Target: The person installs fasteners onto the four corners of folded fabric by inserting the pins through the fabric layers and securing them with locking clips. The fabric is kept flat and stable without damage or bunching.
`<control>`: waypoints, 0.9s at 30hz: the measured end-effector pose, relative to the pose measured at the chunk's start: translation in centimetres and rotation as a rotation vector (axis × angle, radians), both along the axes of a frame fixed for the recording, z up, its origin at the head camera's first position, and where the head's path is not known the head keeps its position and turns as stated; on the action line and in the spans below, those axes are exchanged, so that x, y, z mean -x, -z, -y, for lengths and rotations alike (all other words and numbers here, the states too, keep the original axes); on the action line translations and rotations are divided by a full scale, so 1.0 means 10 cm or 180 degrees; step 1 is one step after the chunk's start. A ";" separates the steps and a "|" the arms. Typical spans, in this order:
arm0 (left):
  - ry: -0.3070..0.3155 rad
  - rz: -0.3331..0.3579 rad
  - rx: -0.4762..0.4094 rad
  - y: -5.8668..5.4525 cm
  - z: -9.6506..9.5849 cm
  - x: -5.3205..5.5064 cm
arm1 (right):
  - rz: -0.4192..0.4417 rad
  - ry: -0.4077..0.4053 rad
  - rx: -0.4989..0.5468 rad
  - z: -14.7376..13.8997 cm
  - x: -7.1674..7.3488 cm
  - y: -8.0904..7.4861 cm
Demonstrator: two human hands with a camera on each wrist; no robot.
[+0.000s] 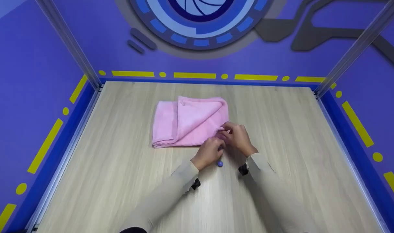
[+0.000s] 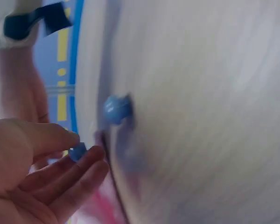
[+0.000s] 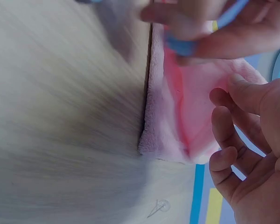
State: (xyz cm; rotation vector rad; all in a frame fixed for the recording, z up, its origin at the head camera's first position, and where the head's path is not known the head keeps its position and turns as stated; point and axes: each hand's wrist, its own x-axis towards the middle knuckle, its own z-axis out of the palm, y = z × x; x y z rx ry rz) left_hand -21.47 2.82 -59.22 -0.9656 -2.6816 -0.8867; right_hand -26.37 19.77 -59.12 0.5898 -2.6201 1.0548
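Currently, the left hand [image 1: 209, 152] has a small blue piece [image 2: 78, 152] pinched between its thumb and fingertips, partly covered by them, so its full shape cannot be told. The right hand [image 1: 237, 136], just beside it, nips the near right edge of a pink cloth [image 1: 197, 121] between thumb and index finger, its other fingers loosely bent. The cloth lies folded in layers in the middle of the table, with a diagonal fold running across its top and a narrower section along its left side. A shiny blue ball [image 1: 220, 163] rests on the bare tabletop [image 1: 125, 136], near the left hand and on the person's side of the cloth, apart from it. Pale beige sleeves [image 1: 176, 176] reach to both wrists, with a black piece [image 1: 195, 184] under the left one. Around the wood-grained surface stand purple-blue walls [image 1: 31, 87] marked with yellow dashes and dots; a large round emblem [image 1: 202, 42] fills the far wall's middle.
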 end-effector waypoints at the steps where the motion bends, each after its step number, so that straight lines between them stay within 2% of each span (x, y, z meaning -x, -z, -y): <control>1: 0.0006 0.0000 -0.0127 -0.02 0.01 0.02 | 0.0000 0.0004 0.0014 0.00 0.00 0.00; 5: 0.0007 -0.0073 -0.0615 -0.07 0.07 0.11 | 0.0029 0.0035 0.0043 0.00 0.01 0.02; 9: -0.0101 -0.0122 -0.1033 -0.10 0.12 0.18 | 0.0031 0.0054 0.0045 0.02 0.00 0.01; 12: -0.0240 -0.0054 -0.1325 -0.11 0.15 0.21 | -0.0022 0.0054 0.0059 0.02 0.00 0.01; 16: -0.0397 0.0163 -0.1674 -0.12 0.18 0.25 | -0.0013 0.0050 0.0066 0.02 -0.01 0.00; 19: -0.0557 0.0273 -0.1815 -0.13 0.19 0.28 | 0.0052 0.0065 0.0081 0.03 -0.01 0.00; 27: -0.1099 0.0362 -0.2102 -0.13 0.17 0.35 | 0.0205 0.0105 0.0148 0.03 -0.03 -0.02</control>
